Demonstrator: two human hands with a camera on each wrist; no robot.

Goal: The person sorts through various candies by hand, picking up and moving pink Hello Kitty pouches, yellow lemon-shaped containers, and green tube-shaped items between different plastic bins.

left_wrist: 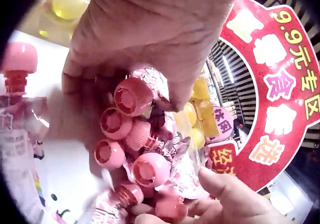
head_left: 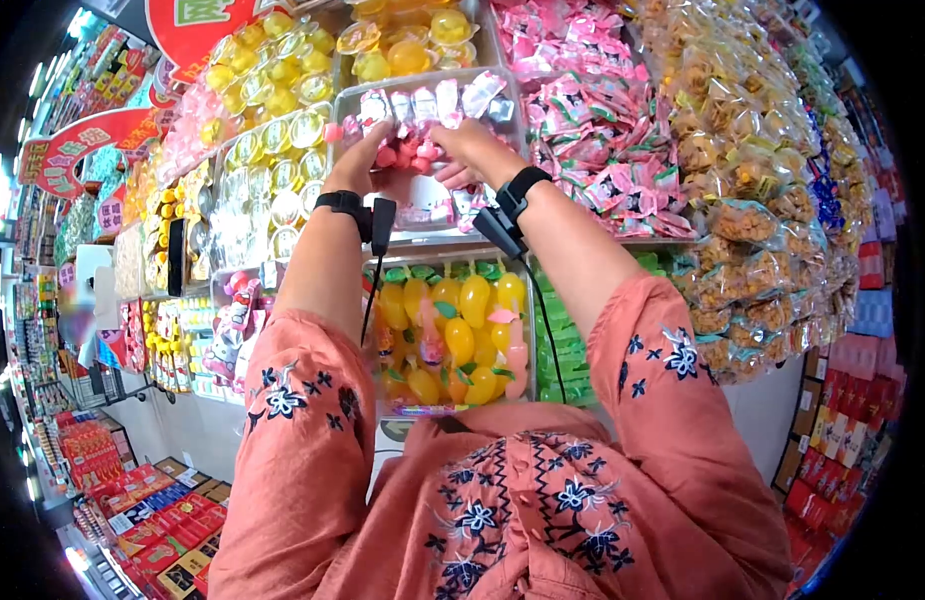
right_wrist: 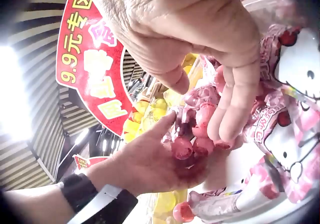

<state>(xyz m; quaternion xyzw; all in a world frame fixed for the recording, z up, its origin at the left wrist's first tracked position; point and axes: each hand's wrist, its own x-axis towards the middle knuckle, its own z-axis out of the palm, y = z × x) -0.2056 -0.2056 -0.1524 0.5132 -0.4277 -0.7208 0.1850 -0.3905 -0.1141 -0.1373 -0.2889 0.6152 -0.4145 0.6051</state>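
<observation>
Pink-capped jelly pouches (head_left: pixel 410 152) are bunched between my two hands, over a clear bin (head_left: pixel 432 238) of the same kind. My left hand (head_left: pixel 356 162) grips the bunch from the left, its fingers curled round the pouches and the caps (left_wrist: pixel 151 170) pointing outward. From the other side my right hand (head_left: pixel 479 152) holds the bunch, fingers bent down over the caps (right_wrist: pixel 204 115) and thumb apart on the far side. More pouches with a white cartoon cat (right_wrist: pixel 295 78) lie beside the right hand. White bin bottom (left_wrist: pixel 65 169) shows below the left hand.
Mango-shaped yellow jellies (head_left: pixel 460 340) fill the bin nearer my body. Pink wrapped sweets (head_left: pixel 607 150) lie to the right, with bagged snacks (head_left: pixel 747 180) farther over. Round yellow jelly cups (head_left: pixel 287 135) stand at the left. A red curved sign (left_wrist: pixel 272 83) rises beyond the bins.
</observation>
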